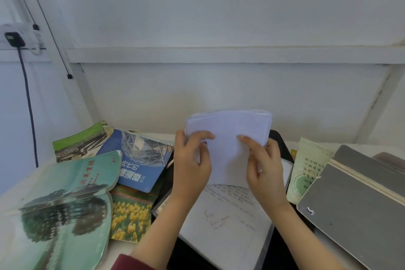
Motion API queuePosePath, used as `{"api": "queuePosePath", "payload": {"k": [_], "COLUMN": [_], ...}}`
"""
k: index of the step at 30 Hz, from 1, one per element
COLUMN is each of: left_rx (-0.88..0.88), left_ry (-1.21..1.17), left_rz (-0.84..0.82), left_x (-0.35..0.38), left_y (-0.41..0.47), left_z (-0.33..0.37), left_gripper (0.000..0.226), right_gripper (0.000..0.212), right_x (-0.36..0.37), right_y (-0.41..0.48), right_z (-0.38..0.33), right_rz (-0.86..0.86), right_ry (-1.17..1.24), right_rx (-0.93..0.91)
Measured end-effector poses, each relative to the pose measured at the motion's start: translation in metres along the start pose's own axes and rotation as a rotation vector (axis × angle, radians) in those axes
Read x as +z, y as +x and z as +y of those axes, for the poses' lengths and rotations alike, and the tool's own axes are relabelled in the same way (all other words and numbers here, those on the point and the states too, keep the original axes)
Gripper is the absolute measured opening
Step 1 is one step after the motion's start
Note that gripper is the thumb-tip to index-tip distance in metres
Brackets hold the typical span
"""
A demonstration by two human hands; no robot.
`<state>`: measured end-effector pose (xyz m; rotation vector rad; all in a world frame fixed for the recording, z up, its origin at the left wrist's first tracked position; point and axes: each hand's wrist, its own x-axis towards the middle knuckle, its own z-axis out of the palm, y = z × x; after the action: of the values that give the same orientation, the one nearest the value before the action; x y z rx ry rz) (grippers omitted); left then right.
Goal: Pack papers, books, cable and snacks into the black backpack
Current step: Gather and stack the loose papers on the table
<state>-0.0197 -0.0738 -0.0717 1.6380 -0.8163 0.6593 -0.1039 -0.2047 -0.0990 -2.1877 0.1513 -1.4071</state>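
Forearms rise from bottom centre, both hands up mid-frame, backs toward the camera. Left hand [192, 164] pinches the left edge of the papers [230, 131], thumb on the near face, fingers behind. Right hand [264, 169] grips the right side the same way, thumb across the front. Papers: white stack, held upright, top edge bowed, clear of the counter [121, 250]. Directly below them a handwritten sheet [225, 221] lies on the black backpack [281, 147], which shows round its edges. Green books [72, 184] lower left, blue book [140, 160] just beside the backpack. Grey notebooks [355, 208] lower right.
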Motion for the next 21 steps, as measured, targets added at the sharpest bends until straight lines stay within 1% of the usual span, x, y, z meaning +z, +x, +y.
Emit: {"api": "queuePosePath", "payload": {"k": [3, 4, 6, 8, 14, 18, 21], "left_rx": [-0.265, -0.33, -0.408, -0.422, -0.269, -0.289, -0.348], "left_ry": [-0.149, -0.194, -0.235, -0.232, -0.134, -0.127, -0.138], "left_rz": [-0.082, -0.129, -0.227, -0.271, -0.184, -0.255, -0.322], "left_x": [0.003, 0.003, 0.004, 0.005, 0.01, 0.011, 0.008], "left_y": [-0.008, -0.01, -0.013, -0.015, -0.01, -0.02, -0.024], "left_z": [-0.006, -0.009, -0.014, -0.015, -0.013, -0.021, -0.027], "left_gripper": [0.037, 0.039, 0.038, 0.037, 0.038, 0.035, 0.035], "right_gripper": [0.039, 0.037, 0.034, 0.032, 0.034, 0.032, 0.032], "right_x": [0.001, 0.001, 0.002, 0.002, 0.001, 0.002, 0.002], "right_y": [-0.012, -0.015, -0.018, -0.018, -0.011, -0.022, -0.029], "right_z": [0.004, 0.005, 0.007, 0.008, 0.004, 0.014, 0.02], "right_rz": [-0.091, -0.118, -0.166, -0.182, -0.144, -0.213, -0.256], "right_ry": [0.03, 0.036, 0.031, 0.038, 0.058, 0.069, 0.083], "right_rx": [0.039, 0.05, 0.068, 0.073, 0.04, 0.103, 0.154]}}
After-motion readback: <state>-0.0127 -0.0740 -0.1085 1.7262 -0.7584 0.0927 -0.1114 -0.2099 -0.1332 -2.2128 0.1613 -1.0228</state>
